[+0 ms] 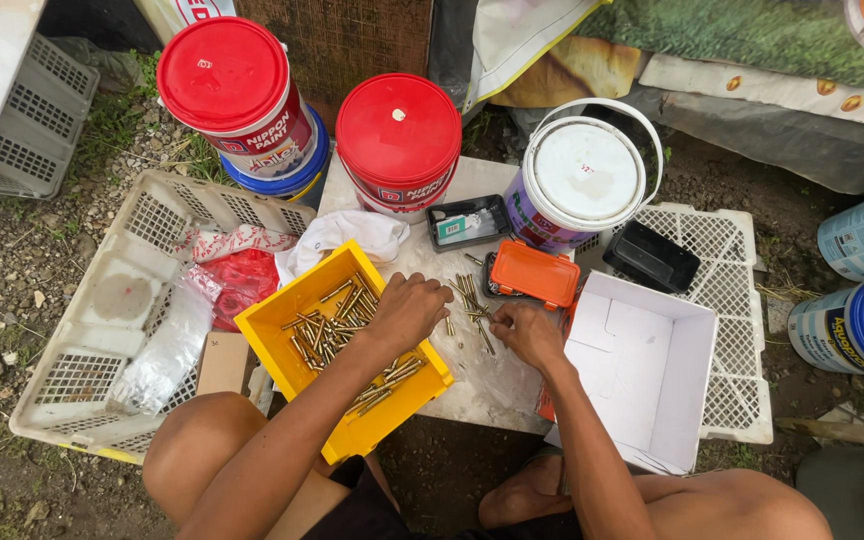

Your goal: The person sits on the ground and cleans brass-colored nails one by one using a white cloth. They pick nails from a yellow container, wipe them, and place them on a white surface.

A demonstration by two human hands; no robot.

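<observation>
left hand [407,312] hung curled over the yellow bin [297,310] of brass screws [337,325], hold unclear | right hand [524,330] pinched at loose screws [472,300] on the white slab [422,262], probably one caught | best done picking singly, dropping low into the bin.

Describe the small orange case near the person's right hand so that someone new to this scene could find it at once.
Start at the white-lidded plastic paint bucket at the back of the pale slab. Just in front of it lies the flat rectangular orange plastic case, beyond the person's right hand. It is the only orange item; the neighbouring shallow trays are black.
</observation>
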